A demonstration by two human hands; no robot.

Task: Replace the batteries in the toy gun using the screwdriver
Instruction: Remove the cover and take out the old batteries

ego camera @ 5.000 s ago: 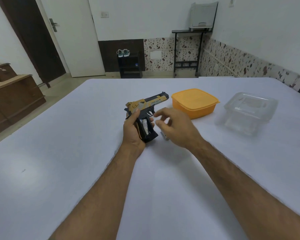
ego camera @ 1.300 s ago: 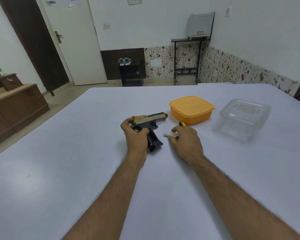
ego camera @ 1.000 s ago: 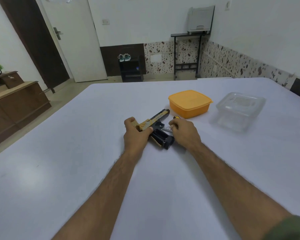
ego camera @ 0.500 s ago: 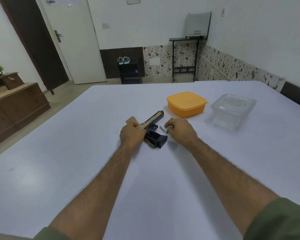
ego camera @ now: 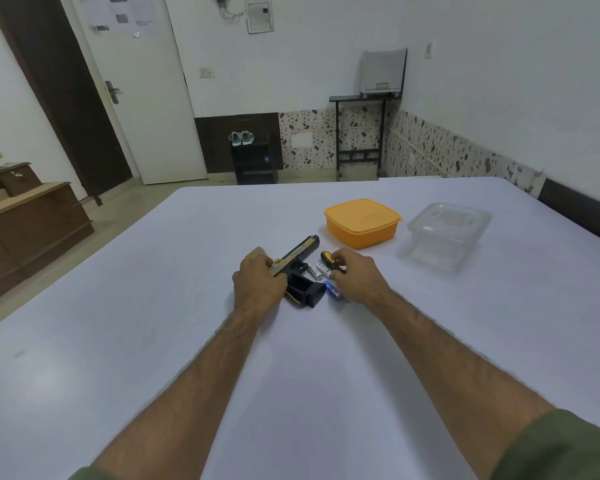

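The gold and black toy gun (ego camera: 297,252) lies on its side on the white table (ego camera: 153,341), barrel pointing away to the right. My left hand (ego camera: 257,285) grips its rear end. The black grip (ego camera: 307,293) points toward me and shows an open cavity. Two white batteries (ego camera: 317,271) lie just right of the gun, and a blue battery (ego camera: 333,291) lies nearer to me. My right hand (ego camera: 355,277) has its fingertips closed around the yellow and black screwdriver handle (ego camera: 327,258), which rests on the table; the shaft is hidden under the hand.
An orange lidded box (ego camera: 362,221) stands beyond the gun. A clear plastic container (ego camera: 447,233) stands to its right. A wooden cabinet (ego camera: 25,223) is off the table's left side, with a door and a black stand at the back wall.
The gun went from held up to lying flat on the table. My right hand set batteries down beside it and shifted onto the screwdriver handle. The camera view tilted up.
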